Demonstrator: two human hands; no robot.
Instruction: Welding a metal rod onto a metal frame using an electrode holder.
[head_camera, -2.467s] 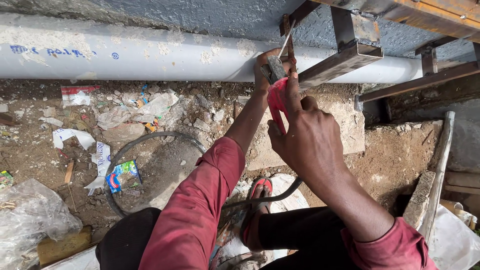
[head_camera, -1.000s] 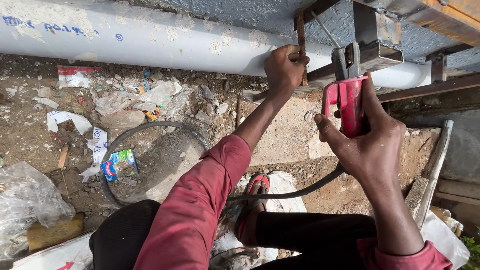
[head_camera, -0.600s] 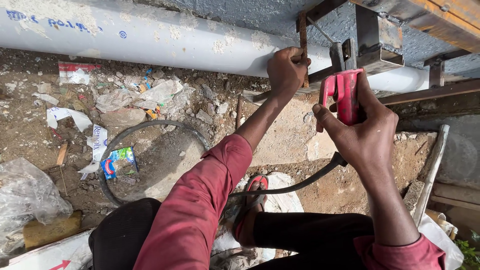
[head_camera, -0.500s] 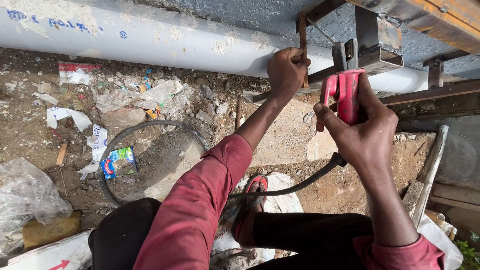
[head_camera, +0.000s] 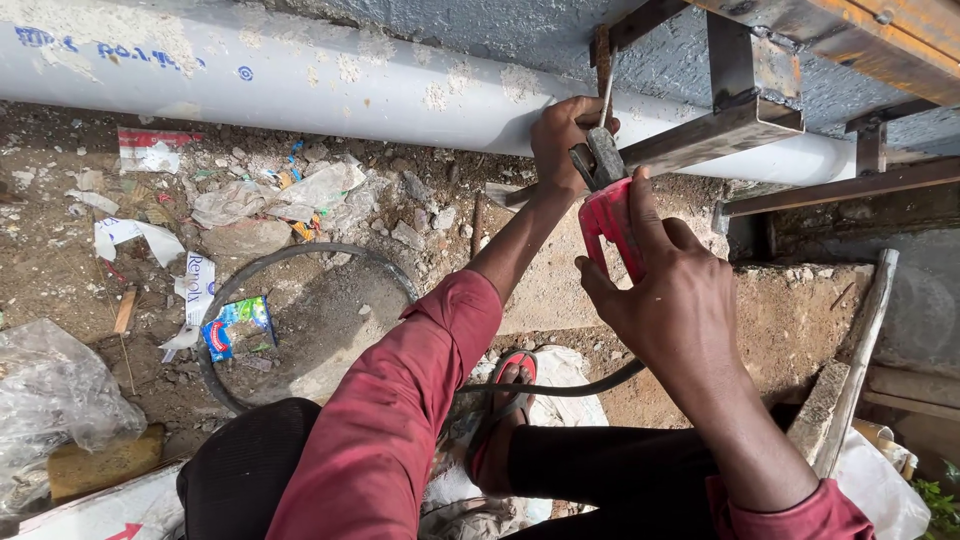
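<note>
My right hand (head_camera: 672, 300) grips a red welding electrode holder (head_camera: 610, 220) with a thin rod (head_camera: 607, 95) clamped in its dark jaws. The rod points up toward a rusty steel bar (head_camera: 602, 60) of a metal frame. My left hand (head_camera: 562, 135) is closed around the lower end of that bar, just left of the holder. A black cable (head_camera: 560, 388) runs down from the holder across my lap. Behind both hands lies a large white plastic pipe (head_camera: 300, 85) along a grey wall.
Rusty angle-iron frame pieces (head_camera: 715, 135) jut out at upper right. Dirt ground holds litter, a black wire ring (head_camera: 300, 255), a blue wrapper (head_camera: 232, 325), a clear plastic bag (head_camera: 50, 395) and a wooden stick (head_camera: 860, 350). My sandalled foot (head_camera: 505, 395) rests below.
My right hand has swung the red holder left, from beside the angle iron to just under my left hand, with the rod now up against the rusty bar. My left hand stays put.
</note>
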